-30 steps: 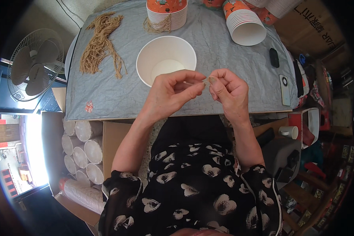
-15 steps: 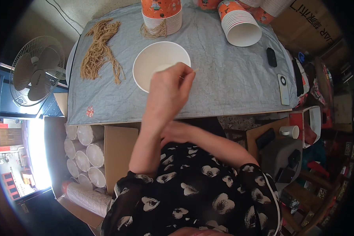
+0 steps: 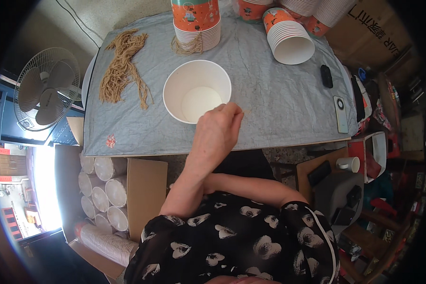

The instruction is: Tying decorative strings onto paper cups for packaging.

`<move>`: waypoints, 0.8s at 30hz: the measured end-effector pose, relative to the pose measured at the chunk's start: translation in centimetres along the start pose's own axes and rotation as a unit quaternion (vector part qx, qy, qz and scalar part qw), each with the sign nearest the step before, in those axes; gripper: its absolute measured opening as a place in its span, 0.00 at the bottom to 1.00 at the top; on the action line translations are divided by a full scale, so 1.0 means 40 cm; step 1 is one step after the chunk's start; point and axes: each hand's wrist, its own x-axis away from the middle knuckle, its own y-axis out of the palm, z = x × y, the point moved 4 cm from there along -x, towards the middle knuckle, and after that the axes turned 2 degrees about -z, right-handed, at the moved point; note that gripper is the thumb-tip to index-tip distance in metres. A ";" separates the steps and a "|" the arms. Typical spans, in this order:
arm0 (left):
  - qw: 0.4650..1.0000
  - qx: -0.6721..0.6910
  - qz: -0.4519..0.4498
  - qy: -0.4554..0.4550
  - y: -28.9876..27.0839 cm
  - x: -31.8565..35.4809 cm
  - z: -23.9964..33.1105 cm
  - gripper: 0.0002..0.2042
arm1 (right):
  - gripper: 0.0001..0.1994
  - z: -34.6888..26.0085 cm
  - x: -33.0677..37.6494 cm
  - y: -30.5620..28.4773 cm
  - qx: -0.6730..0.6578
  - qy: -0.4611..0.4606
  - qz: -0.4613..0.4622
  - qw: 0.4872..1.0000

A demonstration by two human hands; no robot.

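Right hand has dropped from meeting the left, a second ago, to crossing under the left forearm; left hand is still up by the table. We read left as pinched: thumb and fingertips pressed together, a thin pale tip poking out. Probably twine, too fine for us to confirm. Right hand is mostly hidden behind the forearm, so we can't tell its grip.

White paper tub stands mouth-up on the grey table cover, left hand overlapping its near-right rim; contact unclear. Twine bundle lies left of it, the orange-and-white tub stack behind, with a loose twine coil against its side.

Our call: we're mid-handling of one strand, left end held, right hand working low. Next move calls for keeping that pinch and bringing the right hand clear of the forearm without snagging the strand.
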 end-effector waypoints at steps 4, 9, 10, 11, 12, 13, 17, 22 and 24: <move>0.990 0.126 0.019 -0.062 -0.041 0.006 -0.062 0.06 | 0.10 -0.254 0.088 -0.023 -0.020 0.191 0.047 0.980; 0.949 0.294 -0.022 -0.114 -0.060 0.013 -0.113 0.07 | 0.07 -0.548 0.246 -0.105 0.295 -0.083 0.494 0.814; 0.941 0.319 -0.030 -0.107 -0.059 0.007 -0.112 0.08 | 0.09 -0.591 0.257 -0.123 0.402 -0.139 0.567 0.706; 0.938 0.332 -0.037 -0.091 -0.056 0.000 -0.110 0.08 | 0.09 -0.598 0.251 -0.143 0.403 -0.139 0.568 0.704; 0.938 0.332 -0.037 -0.090 -0.052 -0.006 -0.109 0.08 | 0.11 -0.586 0.242 -0.170 0.290 -0.146 0.547 0.772; 0.949 0.309 -0.037 -0.055 -0.053 -0.011 -0.104 0.07 | 0.13 -0.568 0.232 -0.188 0.170 -0.151 0.516 0.826; 0.969 0.241 -0.048 -0.017 -0.065 -0.013 -0.077 0.05 | 0.14 -0.524 0.275 -0.230 0.067 -0.113 0.417 0.900; 0.979 0.203 -0.034 -0.005 -0.056 -0.004 -0.067 0.05 | 0.08 -0.558 0.298 -0.212 0.200 -0.161 0.505 0.824; 0.981 0.191 -0.031 -0.008 -0.048 0.000 -0.071 0.06 | 0.08 -0.568 0.302 -0.205 0.215 -0.177 0.514 0.812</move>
